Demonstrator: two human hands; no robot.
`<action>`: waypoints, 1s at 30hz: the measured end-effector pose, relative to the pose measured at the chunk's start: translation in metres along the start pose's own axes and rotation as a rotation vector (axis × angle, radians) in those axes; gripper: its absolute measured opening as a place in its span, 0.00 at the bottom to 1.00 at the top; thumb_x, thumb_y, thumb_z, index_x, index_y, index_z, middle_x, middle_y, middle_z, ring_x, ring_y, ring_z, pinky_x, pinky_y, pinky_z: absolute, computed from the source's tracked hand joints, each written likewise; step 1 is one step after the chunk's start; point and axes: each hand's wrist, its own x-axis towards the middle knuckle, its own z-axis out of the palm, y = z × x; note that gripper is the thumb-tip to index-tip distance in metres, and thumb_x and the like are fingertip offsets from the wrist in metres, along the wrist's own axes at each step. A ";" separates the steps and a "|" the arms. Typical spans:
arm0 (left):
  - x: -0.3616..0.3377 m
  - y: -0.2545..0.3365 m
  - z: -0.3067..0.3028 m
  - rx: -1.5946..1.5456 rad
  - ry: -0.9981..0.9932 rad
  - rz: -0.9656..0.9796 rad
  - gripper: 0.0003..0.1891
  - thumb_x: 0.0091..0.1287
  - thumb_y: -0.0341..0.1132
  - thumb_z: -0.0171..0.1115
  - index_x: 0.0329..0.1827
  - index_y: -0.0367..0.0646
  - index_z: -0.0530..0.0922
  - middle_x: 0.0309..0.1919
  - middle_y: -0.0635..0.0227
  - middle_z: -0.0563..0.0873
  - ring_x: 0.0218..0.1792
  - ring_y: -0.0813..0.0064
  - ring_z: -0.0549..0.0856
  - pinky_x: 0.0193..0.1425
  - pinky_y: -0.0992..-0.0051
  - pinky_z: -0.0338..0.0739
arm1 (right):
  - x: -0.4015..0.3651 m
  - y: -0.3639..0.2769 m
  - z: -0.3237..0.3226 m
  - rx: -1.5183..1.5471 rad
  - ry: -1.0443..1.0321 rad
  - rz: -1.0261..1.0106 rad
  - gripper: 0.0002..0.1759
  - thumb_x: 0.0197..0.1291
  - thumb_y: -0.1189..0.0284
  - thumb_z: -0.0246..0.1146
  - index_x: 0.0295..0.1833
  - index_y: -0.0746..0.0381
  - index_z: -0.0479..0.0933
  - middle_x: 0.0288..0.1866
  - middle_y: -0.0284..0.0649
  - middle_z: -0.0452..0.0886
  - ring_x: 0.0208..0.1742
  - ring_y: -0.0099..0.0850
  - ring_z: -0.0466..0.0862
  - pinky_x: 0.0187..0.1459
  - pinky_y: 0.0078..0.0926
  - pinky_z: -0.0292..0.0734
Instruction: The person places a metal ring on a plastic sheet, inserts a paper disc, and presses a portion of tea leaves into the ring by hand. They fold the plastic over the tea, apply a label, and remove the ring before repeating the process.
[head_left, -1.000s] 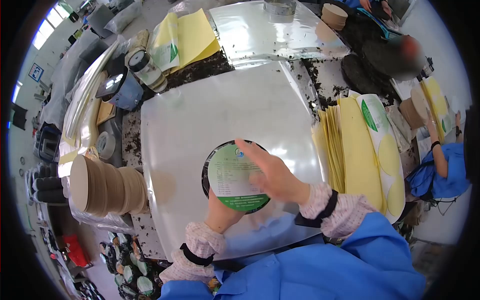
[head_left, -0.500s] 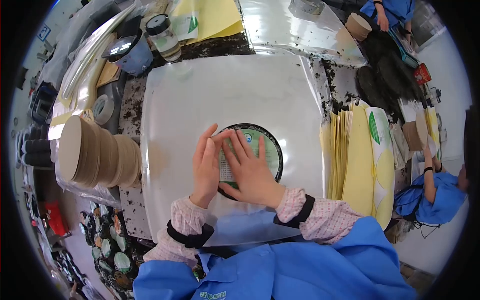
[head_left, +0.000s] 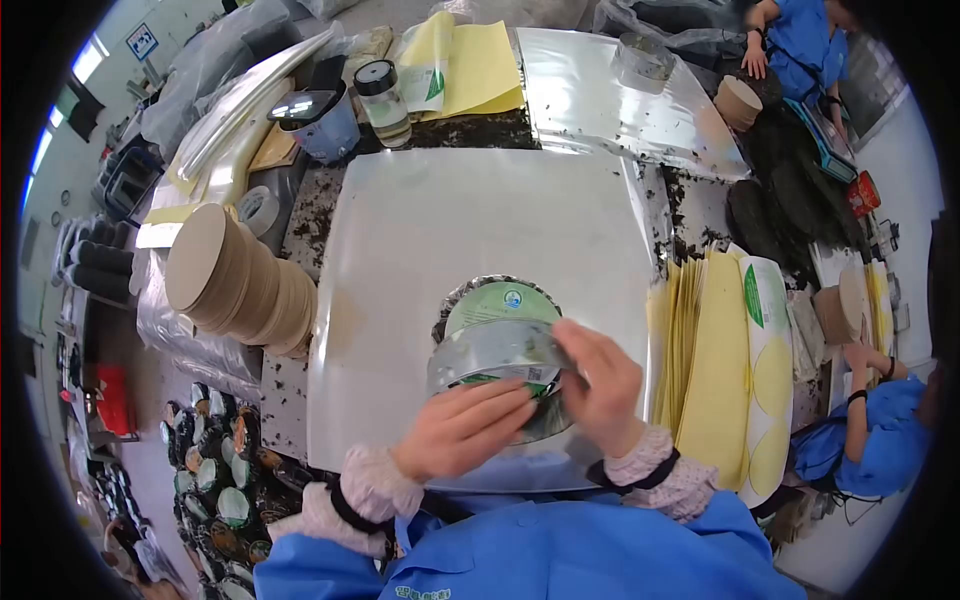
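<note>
In front of me lies a flat round piece with a green printed label [head_left: 505,302] and a dark, crinkled, film-wrapped rim. A clear, shiny plastic ring [head_left: 492,348] crosses over its middle, and print with a small square code shows below the band. My right hand [head_left: 606,388] is closed at the ring's right end, thumb and fingers bent around it. My left hand [head_left: 465,425] lies along the ring's near side, fingers pressed together and partly hiding the label. A smooth silvery work sheet [head_left: 400,230] is under everything.
Stacked tan discs [head_left: 240,280] stand at left; yellow sheets [head_left: 715,350] stand at right. Behind are a lidded jar [head_left: 383,105], a blue tub [head_left: 328,130] and another clear ring [head_left: 643,65]. Wrapped rounds [head_left: 225,490] pile up lower left. Two co-workers [head_left: 870,430] are at right.
My hands have lifted off flat contact with the label and now hold the clear ring over it. The view has shifted, so the scene sits lower and further right.
</note>
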 end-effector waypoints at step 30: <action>-0.180 -0.035 -0.121 -0.041 -0.420 -0.614 0.17 0.53 0.42 0.81 0.42 0.45 0.89 0.39 0.64 0.89 0.48 0.54 0.85 0.55 0.58 0.79 | -0.111 0.010 -0.012 0.246 -0.569 0.182 0.23 0.48 0.53 0.83 0.42 0.56 0.84 0.81 0.71 0.53 0.78 0.62 0.65 0.74 0.45 0.68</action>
